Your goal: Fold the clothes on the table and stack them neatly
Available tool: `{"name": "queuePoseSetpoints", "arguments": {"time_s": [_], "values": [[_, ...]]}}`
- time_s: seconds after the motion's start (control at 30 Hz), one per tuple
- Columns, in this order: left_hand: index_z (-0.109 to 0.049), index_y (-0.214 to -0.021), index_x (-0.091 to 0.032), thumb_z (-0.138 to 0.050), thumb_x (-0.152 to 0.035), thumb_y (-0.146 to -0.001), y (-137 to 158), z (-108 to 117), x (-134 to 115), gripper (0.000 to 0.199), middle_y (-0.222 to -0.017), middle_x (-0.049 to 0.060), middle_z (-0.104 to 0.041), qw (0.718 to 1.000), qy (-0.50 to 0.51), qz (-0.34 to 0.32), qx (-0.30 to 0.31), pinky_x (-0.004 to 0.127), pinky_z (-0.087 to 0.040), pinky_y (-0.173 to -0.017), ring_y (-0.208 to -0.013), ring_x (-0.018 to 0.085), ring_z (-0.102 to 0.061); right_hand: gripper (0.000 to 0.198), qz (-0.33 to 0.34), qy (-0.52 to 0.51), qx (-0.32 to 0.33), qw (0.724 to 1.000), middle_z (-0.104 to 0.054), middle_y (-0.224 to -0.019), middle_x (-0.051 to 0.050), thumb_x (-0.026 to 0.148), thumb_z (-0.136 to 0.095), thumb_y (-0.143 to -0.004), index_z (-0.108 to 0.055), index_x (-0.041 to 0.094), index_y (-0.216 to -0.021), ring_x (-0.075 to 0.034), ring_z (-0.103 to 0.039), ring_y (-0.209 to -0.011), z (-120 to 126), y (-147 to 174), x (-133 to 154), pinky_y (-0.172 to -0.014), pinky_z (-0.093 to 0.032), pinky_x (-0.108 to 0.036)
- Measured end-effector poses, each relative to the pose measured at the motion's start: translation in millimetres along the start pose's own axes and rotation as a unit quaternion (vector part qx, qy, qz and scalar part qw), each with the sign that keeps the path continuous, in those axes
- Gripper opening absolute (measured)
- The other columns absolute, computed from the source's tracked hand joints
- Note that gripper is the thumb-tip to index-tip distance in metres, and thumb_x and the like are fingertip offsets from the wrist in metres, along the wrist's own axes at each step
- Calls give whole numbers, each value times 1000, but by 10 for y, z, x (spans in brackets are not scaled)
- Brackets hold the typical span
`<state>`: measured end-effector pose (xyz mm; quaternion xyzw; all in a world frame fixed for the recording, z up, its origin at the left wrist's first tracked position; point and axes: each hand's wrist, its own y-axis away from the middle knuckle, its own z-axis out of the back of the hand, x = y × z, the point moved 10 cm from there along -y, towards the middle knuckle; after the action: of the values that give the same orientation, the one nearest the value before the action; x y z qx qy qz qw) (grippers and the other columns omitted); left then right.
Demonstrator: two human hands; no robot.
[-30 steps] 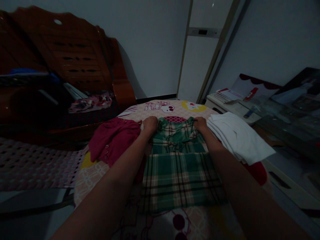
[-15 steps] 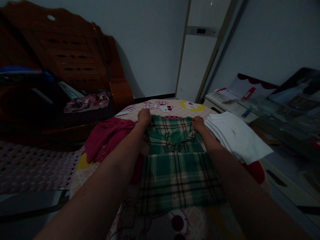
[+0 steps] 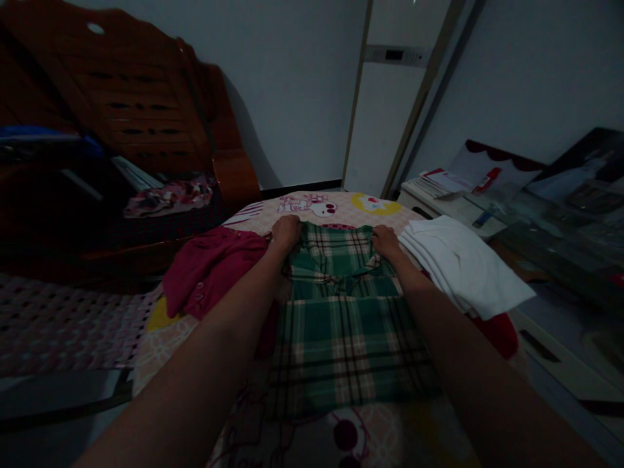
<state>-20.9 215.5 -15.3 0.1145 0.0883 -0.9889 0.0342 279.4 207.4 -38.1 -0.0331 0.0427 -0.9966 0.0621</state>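
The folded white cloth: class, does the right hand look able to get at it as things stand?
Probably yes: the white cloth lies beside the right hand with nothing visible between them, though that hand would need to release the green plaid garment.

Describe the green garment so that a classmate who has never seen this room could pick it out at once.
Start with the rounded table under a pink patterned tablecloth. Across it, between the magenta garment on the left and the white folded cloth on the right, lies the green garment. Its plaid of dark and pale lines sets it apart from those plain neighbours.
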Motion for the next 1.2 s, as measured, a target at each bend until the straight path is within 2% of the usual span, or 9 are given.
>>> {"name": "queuePoseSetpoints", "arguments": {"time_s": [0.13,0.3,0.43,0.6,0.7,0.8,0.97,1.07,1.2], "values": [[-70,-118,-14,-48,-30,-95,-85,-43,18,36,-116,20,-70,1000,-19,20,-1,39,-50,-89,-112,34,-65,38,-11,20,-38,999,-56,-139,-17,17,-42,-94,-61,13,-126,-31,-52,-121,74,61,39,-102,-40,-41],[-65,-125,-11,-52,-33,-94,-179,-182,58,40,-120,23,-68,998,-31,47,36,36,-51,-87,-113,34,-64,37,-33,15,7,999,-60,-135,-16,20,-40,-96,-62,15,-126,-29,-54,-120,-41,64,33,-101,-41,-38],[-61,-130,-6,-44,-39,-99,-180,-108,86,48,-123,24,-67,999,16,32,40,37,-49,-94,-118,34,-62,35,-37,-8,-21,999,-61,-133,-17,22,-44,-96,-69,14,-119,-29,-56,-121,140,149,17,-104,-42,-38],[-63,-132,-12,-56,-21,-90,164,255,-31,44,-132,15,-66,997,68,-35,6,33,-44,-104,-123,27,-60,30,97,-151,-7,984,-74,-116,-8,18,-54,-91,-77,18,-111,-23,-65,-110,428,588,470,-100,-47,-33],[-74,-114,-19,-61,-19,-83,530,268,-268,33,-114,6,-75,984,122,-104,73,29,-49,-95,-106,23,-68,27,178,-224,55,957,-77,-111,-6,17,-61,-87,-78,20,-108,-21,-69,-104,439,943,840,-97,-49,-32],[-79,-103,-22,-63,-18,-80,804,282,-389,27,-102,2,-78,973,156,-138,99,25,-50,-86,-95,20,-70,33,198,-261,90,941,-77,-110,-4,13,-68,-79,-77,22,-109,-21,-69,-104,384,1174,1041,-95,-50,-32],[-76,-105,-13,-55,-16,-86,835,387,106,29,-106,14,-76,996,87,-12,3,29,-50,-84,-96,24,-70,29,170,-335,87,923,-77,-88,-1,7,-63,-74,-78,18,-95,-17,-69,-83,328,1263,988,-78,-49,-25],[-77,-94,-15,-56,-21,-87,841,291,332,23,-103,17,-76,999,28,31,19,30,-50,-80,-97,27,-70,14,169,-392,103,899,-72,-69,0,21,-63,-81,-75,17,-76,-14,-63,-67,290,1286,909,-65,-45,-23],[-76,-90,-15,-55,-38,-91,857,191,410,31,-100,17,-76,997,9,39,60,30,-50,-75,-95,28,-71,34,160,-362,99,913,-65,-57,0,34,-58,-90,-69,17,-62,-13,-57,-56,256,1299,883,-57,-39,-23]]}}
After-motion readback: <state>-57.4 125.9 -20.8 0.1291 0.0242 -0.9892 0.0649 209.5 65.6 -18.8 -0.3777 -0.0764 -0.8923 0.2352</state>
